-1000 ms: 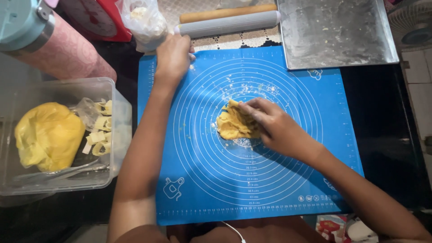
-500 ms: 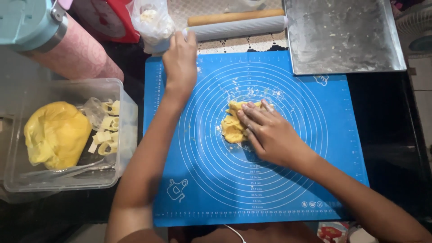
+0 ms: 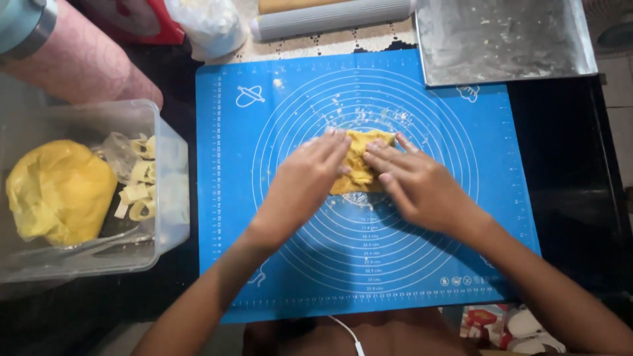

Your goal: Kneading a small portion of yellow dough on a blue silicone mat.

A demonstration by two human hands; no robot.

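We see both hands on a small yellow dough piece [image 3: 361,165] that lies near the middle of the blue mat [image 3: 455,217], inside its printed circles. The left hand [image 3: 304,179] lies flat, fingers stretched together, and its fingertips press on the left side of the dough. The right hand [image 3: 415,186] is also flat and rather wide, with its fingers on the right side. Neither hand closes around the dough; they only press on it from above. The hands hide the middle and lower part of the dough, so we cannot tell its full shape.

Left of the mat stands a clear plastic box [image 3: 173,198] with a big yellow dough lump [image 3: 59,191] and some pale small pieces [image 3: 138,191] inside; what these pieces are is hard to make out. A thin tool [image 3: 79,248] lies in the box, mostly unclear through the wall.

At the top, a grey rolling pin [image 3: 330,16] and a floury metal tray [image 3: 504,39] are cut off by the edge. A plastic bag [image 3: 208,23] is also only partly visible.
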